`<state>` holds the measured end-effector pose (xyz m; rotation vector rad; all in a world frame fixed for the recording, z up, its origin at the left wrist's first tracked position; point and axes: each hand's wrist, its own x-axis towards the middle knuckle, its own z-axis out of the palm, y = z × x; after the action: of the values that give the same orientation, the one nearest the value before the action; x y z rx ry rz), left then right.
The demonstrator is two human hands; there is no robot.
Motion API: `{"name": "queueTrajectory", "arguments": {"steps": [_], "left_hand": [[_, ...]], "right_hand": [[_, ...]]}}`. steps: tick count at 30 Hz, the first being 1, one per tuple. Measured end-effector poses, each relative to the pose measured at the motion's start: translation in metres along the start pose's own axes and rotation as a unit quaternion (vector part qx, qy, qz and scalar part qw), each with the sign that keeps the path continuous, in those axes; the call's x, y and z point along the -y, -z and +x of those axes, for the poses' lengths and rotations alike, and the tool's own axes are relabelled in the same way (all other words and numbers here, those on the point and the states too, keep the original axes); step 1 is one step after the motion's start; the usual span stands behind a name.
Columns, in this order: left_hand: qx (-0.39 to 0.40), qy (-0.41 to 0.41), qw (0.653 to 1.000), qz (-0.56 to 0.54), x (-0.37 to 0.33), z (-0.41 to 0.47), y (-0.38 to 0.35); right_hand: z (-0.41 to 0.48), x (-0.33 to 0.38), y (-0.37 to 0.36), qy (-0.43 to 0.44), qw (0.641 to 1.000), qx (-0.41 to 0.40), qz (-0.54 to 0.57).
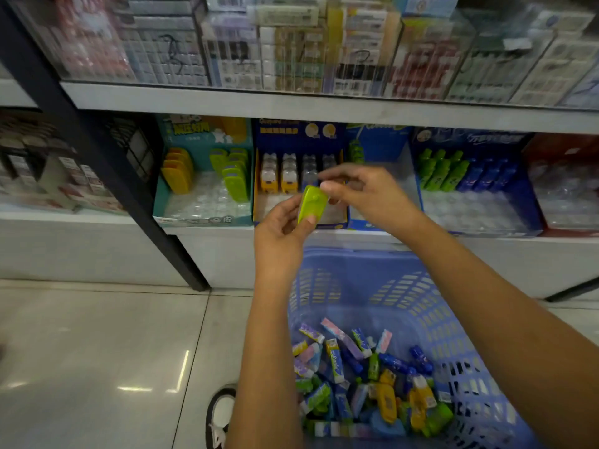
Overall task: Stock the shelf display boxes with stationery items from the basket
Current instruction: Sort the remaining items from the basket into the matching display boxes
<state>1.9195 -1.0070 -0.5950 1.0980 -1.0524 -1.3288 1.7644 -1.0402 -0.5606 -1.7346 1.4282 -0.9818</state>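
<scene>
A small lime-green stationery item is held up in front of the lower shelf, over the blue basket. My left hand grips its lower end between thumb and fingers. My right hand pinches its upper end with curled fingertips. Below, the blue plastic basket holds several small packets and coloured items in green, yellow, blue and pink. On the shelf stands a teal display box with yellow and green items like the held one, and a blue-and-yellow display box right behind my hands.
Further right stand a blue display box of green and blue bottles and a red box. The upper shelf carries clear cases of packaged goods. A black upright post slants at the left. Tiled floor and my shoe lie below.
</scene>
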Motion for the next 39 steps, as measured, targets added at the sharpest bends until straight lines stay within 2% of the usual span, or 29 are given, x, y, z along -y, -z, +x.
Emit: {"name": "queueTrajectory", "arguments": {"steps": [2,4,6,7,9,11,13,16,19,26,29,32,36,39], "left_hand": [[-0.002,-0.019,1.0,-0.005,-0.008,0.002,0.012],[-0.027,-0.039,0.999,0.007,-0.015,0.005,0.026],[-0.081,-0.074,0.989,0.102,-0.017,0.01,0.042],[-0.111,-0.089,0.974,0.179,-0.016,0.013,0.052],[-0.136,-0.093,0.921,0.352,-0.012,0.019,0.071],[-0.106,-0.067,0.877,0.464,-0.006,0.022,0.082],[-0.075,-0.056,0.853,0.514,-0.001,0.021,0.084],[-0.075,-0.072,0.845,0.524,0.002,0.022,0.086],[-0.078,-0.081,0.86,0.498,0.003,0.025,0.09],[-0.074,-0.076,0.865,0.49,0.003,0.026,0.092],[-0.072,-0.078,0.866,0.489,0.004,0.026,0.093],[-0.074,-0.078,0.866,0.489,0.004,0.026,0.092],[-0.071,-0.081,0.866,0.489,0.003,0.026,0.092],[-0.06,-0.084,0.866,0.489,0.0,0.024,0.093]], "right_hand": [[0.0,0.019,-0.014,0.017,0.998,0.056,0.018],[0.008,0.033,-0.024,0.023,0.998,0.051,0.038],[0.023,0.041,-0.035,0.026,0.999,0.014,0.044],[0.032,0.045,-0.042,0.026,0.999,-0.012,0.033],[0.055,0.052,-0.061,0.039,0.998,-0.048,0.014],[0.077,0.061,-0.085,0.074,0.996,-0.051,-0.017],[0.1,0.067,-0.11,0.077,0.996,-0.025,-0.043],[0.128,0.063,-0.131,0.044,0.992,0.0,-0.121],[0.14,0.054,-0.136,0.038,0.977,0.016,-0.208],[0.139,0.046,-0.143,0.007,0.946,0.018,-0.323],[0.14,0.047,-0.149,-0.035,0.951,-0.002,-0.307],[0.139,0.05,-0.157,-0.049,0.957,0.024,-0.286],[0.138,0.05,-0.155,-0.062,0.949,0.026,-0.307],[0.137,0.055,-0.146,-0.04,0.942,0.036,-0.332]]}}
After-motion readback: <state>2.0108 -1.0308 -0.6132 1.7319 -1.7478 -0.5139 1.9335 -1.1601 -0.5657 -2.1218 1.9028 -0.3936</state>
